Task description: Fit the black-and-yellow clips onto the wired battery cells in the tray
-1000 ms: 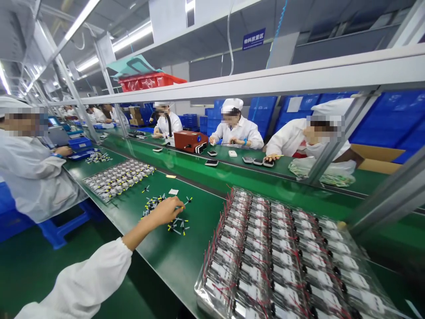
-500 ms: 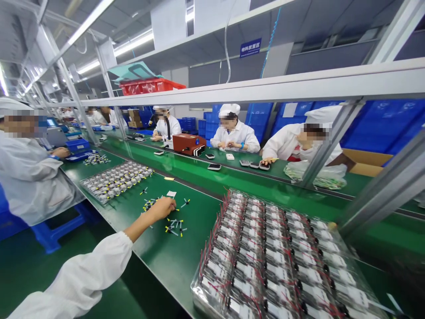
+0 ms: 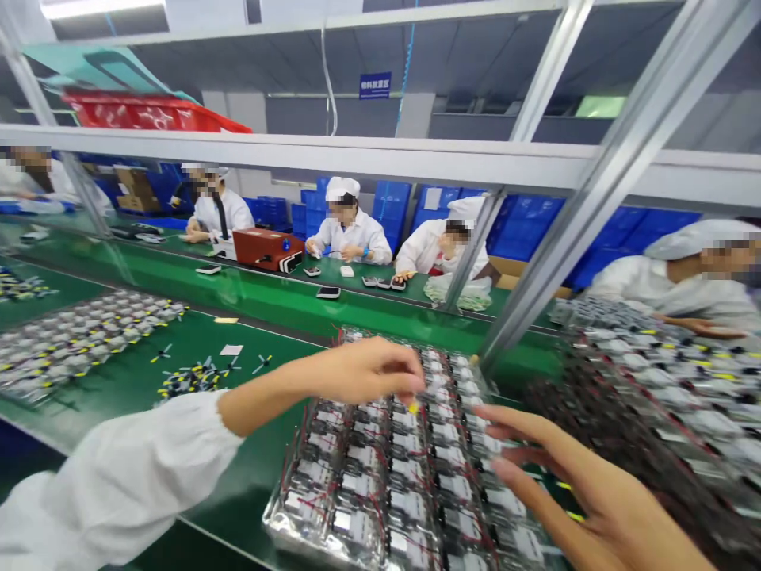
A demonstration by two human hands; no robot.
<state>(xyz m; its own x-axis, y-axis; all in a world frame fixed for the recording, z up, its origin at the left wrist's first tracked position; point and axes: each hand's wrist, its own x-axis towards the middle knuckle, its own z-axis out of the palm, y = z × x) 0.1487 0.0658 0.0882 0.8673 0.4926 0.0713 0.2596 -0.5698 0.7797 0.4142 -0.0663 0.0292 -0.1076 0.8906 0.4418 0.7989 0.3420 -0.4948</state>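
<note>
Fingers (R) (image 3: 514,426) over tray (image 3: 272,519) of modules (image 3: 392,480); L (image 3: 369,373) pinching yellow bit (image 3: 413,407).

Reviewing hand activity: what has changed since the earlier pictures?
The left hand moved right from the loose connectors to above the wired-module tray, apparently pinching a small yellow-tipped connector. The right hand entered at lower right, fingers spread. The tray stayed put.

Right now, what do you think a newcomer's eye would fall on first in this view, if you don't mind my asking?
The large tray of red-wired modules fills the lower middle, with the left hand above it, a small yellow piece at its fingertips. The right hand spreads at the lower right, blurred. Beyond them, a red box stands out on the far bench against stacked blue crates.
</note>
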